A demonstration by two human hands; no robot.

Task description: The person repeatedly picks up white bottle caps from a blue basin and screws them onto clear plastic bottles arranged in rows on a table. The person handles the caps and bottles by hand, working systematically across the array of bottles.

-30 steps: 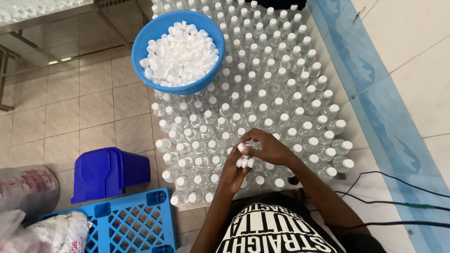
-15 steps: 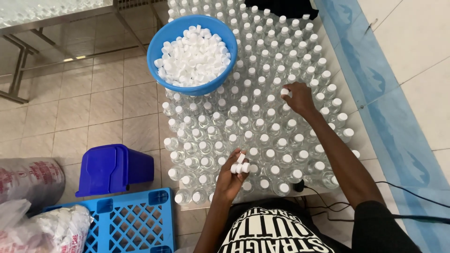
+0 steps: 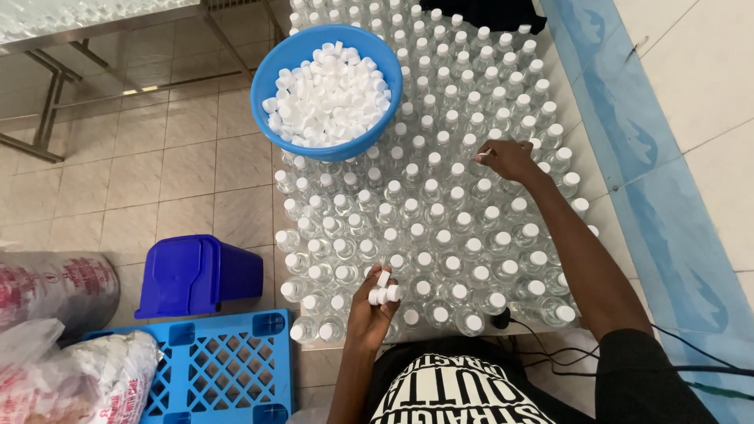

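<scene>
Tiled floor, clear bottles (image 3: 440,235) — left hand (image 3: 371,308) grips white caps (image 3: 383,292); right hand (image 3: 509,159) pinches one.

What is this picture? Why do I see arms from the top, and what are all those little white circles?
The camera sits on a person's head and looks straight down, so you see that person's own two arms reaching out. There is no machine here, just bare hands.

The white circles are caps on clear plastic bottles, seen from above. Many of them stand packed close together in rows on the tiled floor.

The left hand is near the body and holds a few loose white caps. The right hand is stretched far out over the bottles, and its fingertips pinch one cap at a bottle top.

The blue bowl rests on top of the bottles and is full of more white caps. On the floor to the left lie a blue crate, a dark blue plastic box and some plastic bags.
</scene>
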